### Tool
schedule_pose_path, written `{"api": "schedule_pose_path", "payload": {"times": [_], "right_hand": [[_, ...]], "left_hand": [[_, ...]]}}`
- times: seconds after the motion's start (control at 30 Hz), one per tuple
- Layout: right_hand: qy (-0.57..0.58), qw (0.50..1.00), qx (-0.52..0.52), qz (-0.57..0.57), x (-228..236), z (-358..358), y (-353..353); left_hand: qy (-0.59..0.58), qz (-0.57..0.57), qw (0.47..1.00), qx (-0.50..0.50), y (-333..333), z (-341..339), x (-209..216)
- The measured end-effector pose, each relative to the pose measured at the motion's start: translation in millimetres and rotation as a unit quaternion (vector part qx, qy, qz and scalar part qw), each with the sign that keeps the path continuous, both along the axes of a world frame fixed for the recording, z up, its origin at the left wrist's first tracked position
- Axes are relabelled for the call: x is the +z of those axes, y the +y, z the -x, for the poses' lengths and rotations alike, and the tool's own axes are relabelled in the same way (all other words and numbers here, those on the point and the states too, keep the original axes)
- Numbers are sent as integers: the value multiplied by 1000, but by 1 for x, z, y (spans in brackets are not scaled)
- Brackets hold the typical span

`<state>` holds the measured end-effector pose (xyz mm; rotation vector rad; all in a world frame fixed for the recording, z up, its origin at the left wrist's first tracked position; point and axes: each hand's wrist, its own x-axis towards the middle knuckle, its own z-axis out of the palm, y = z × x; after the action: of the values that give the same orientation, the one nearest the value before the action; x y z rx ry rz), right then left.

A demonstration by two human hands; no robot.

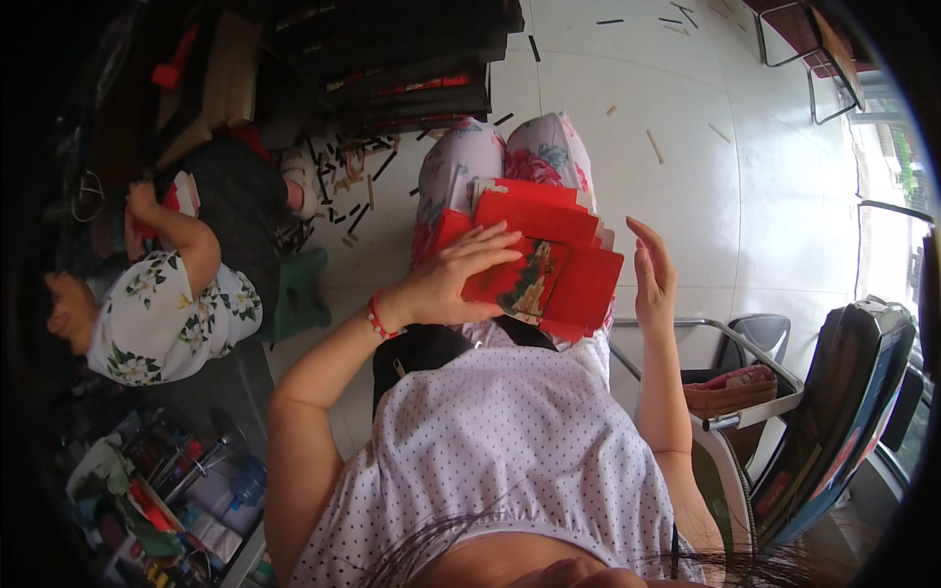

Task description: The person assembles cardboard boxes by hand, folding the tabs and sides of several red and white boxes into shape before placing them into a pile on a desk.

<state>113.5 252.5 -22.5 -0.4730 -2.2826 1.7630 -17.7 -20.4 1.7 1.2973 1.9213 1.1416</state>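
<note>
Pale floor [784,196], scattered strips [655,146]; I see the left hand [451,280] lying on red cardboard [590,284], grip unclear, right hand [656,277] unclenched, just apart.

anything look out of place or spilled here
Yes: black and tan strips lie scattered on the pale floor, thickest left of the person's knees, like loose scraps. The red card pieces beneath the left hand also overlap unevenly.

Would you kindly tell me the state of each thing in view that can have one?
Red cardboard: flat pieces, overlapping
Left hand: on the red cardboard, grip unclear
Right hand: open, fingers extended, apart from it
Black and tan strips: loose, scattered across the floor
Green stool: standing, partly hidden
Dark flat things: stacked
</note>
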Motion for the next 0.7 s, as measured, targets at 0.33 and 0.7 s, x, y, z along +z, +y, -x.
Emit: {"api": "schedule_pose_path", "payload": {"times": [0.33, 0.7], "right_hand": [[35, 996, 68, 47, 16, 34, -31], [53, 971, 128, 193, 40, 66, -66]], "left_hand": [[-64, -143, 911, 382, -27, 0, 13], [-326, -246, 820, 401, -11, -13, 8]]}}
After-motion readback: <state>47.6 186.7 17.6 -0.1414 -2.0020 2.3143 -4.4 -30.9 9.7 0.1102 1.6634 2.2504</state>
